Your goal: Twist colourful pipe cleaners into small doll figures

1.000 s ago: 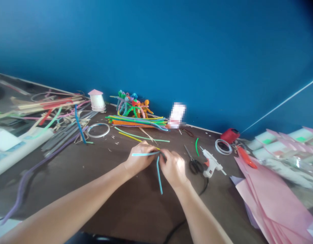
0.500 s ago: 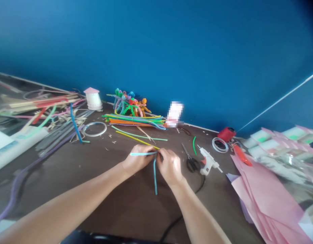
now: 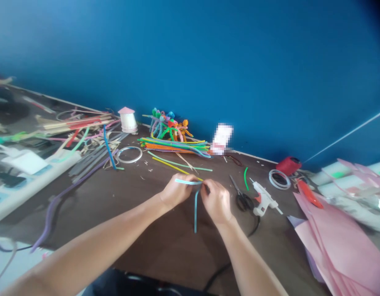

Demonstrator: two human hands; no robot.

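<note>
Over the middle of the dark table, my left hand (image 3: pixel 177 191) and my right hand (image 3: pixel 217 199) meet with fingers pinched together. Between them they grip a light blue pipe cleaner (image 3: pixel 195 211). One end of it lies across the back of my left hand, and the other hangs down between the hands. My fingertips hide the part where it bends. Just beyond the fingers lie a yellow pipe cleaner (image 3: pixel 168 165) and a pale green one (image 3: pixel 180 163). Black-handled scissors (image 3: pixel 242 197) rest to the right of my right hand.
A white glue gun (image 3: pixel 263 198) sits beside the scissors, its cord running forward. Bundled pipe cleaners (image 3: pixel 174 146) and small pipe cleaner figures (image 3: pixel 169 125) stand near the wall. At right are pink sheets (image 3: pixel 337 242); at left, a power strip (image 3: pixel 32 176) and a purple pipe cleaner (image 3: pixel 51 218).
The view has swung left, so everything on the table appears shifted to the right and more of the power strip shows. Both hands keep their pinch on the light blue pipe cleaner.
</note>
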